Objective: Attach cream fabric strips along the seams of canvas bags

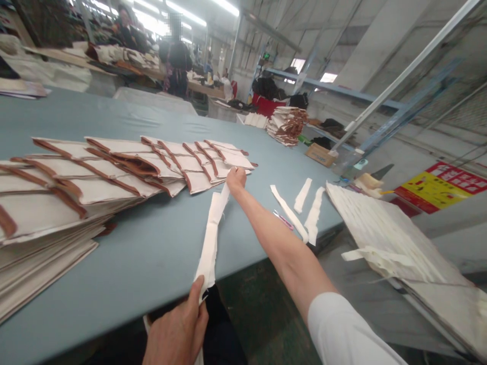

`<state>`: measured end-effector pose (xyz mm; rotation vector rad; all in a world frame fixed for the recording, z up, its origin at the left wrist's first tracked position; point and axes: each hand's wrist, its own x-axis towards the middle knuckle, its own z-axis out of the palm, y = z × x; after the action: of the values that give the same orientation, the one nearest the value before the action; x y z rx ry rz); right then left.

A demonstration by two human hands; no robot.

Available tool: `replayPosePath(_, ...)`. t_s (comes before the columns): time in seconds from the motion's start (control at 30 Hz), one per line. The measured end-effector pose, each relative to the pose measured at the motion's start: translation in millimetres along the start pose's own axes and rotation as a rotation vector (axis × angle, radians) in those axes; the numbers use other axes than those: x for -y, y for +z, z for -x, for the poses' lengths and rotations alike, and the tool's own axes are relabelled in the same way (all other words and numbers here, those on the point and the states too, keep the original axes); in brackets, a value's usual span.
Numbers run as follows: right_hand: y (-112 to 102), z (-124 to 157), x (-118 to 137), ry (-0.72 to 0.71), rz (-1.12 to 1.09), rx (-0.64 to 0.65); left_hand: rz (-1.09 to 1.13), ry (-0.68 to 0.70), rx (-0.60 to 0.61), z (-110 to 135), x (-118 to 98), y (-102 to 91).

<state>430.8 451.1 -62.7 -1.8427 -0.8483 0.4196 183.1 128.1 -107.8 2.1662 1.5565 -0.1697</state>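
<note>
Fabric strip runs from the left hand out to the right hand, both pinching it; I'd keep the pull even so it lies flat.

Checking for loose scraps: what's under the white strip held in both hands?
Blue tabletop shows on both sides of most of the white strip between the left hand and right hand. Whatever lies directly beneath it is covered.

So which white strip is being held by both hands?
The long strip running between the left hand and right hand; the three loose strips lie on the table, untouched.
</note>
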Motion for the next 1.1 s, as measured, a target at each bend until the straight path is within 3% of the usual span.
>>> replayPosePath(0.13,-13.4,-29.4,19.5,0.01,-0.027,-0.03,0.046,0.002,-0.018,-0.3,7.2,15.0)
replayPosePath(0.27,-48.2,-59.9,53.3,-0.027,-0.098,-0.053,0.037,-0.01,-0.081,0.5,10.9,22.2)
replayPosePath(0.4,-78.2,-49.5,80.3,-0.11,-0.209,0.007,0.093,0.023,-0.059,-2.6,19.8,22.1)
replayPosePath(0.53,-88.0,15.9,87.8,-0.136,-0.323,0.163,0.199,0.069,-0.105,-2.8,33.5,25.2)
replayPosePath(0.7,-92.1,135.1,84.9,-0.086,-0.456,0.478,0.447,-0.003,-0.412,22.4,47.0,28.6)
replayPosePath(0.8,-96.3,204.0,84.0,-0.038,-0.529,0.67,0.668,-0.012,-0.52,49.3,49.8,27.4)
replayPosePath(0.97,-101.6,294.0,90.2,0.022,-0.615,0.891,0.886,0.047,-0.529,88.2,27.3,28.0)
replayPosePath(1.1,-113.6,346.1,92.4,0.085,-0.73,0.959,1.158,0.074,-0.5,102.0,2.4,22.7)
